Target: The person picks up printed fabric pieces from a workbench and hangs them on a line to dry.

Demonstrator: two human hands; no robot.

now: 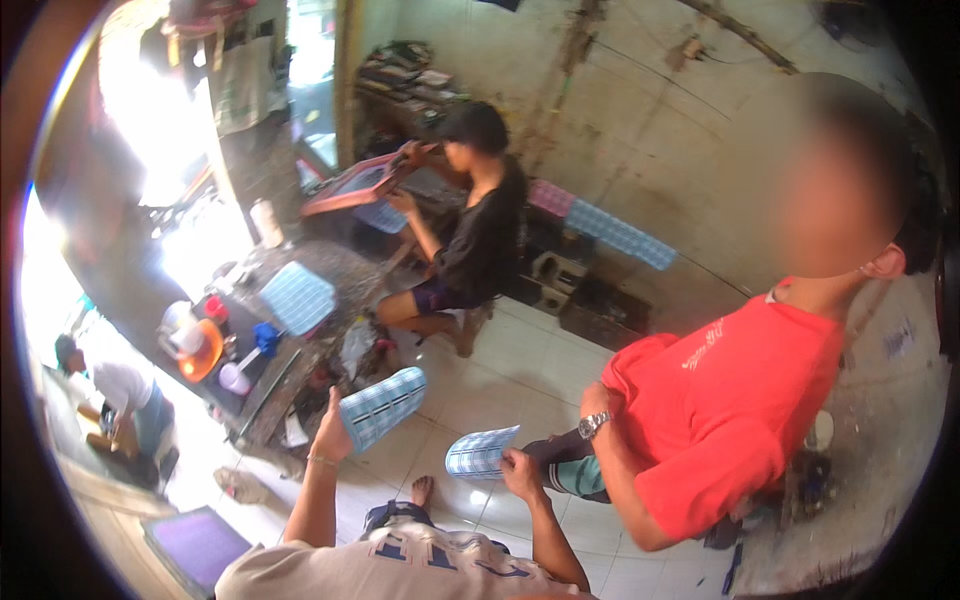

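Blue checks cover both sheets you hold, each out in front of you on the near right side of the bench (345, 262). Your left hand (332, 435) is closed on the near edge of the left sheet (383, 410), thumb up along it, just off the bench's near right end. Your right hand (521, 473) pinches the right sheet (480, 455) by its right edge, farther right of the bench; that sheet bows. You probably grip them by the edges to keep the checked faces uncovered and in your view.

On the bench, a third sheet (298, 297) lies flat, perhaps so its face stays untouched. At the bench's far right side, a worker (480, 225) holds a red frame (330, 203) tilted up, seemingly to see beneath it.

The containers crowd the bench's left part. A white jug (180, 328) stands at the rim of an orange bowl (201, 350); you can't tell what either holds. A red cup (215, 308) is near them. By a pink cup (235, 378) is something blue (266, 338), whether in it or beside it is unclear.
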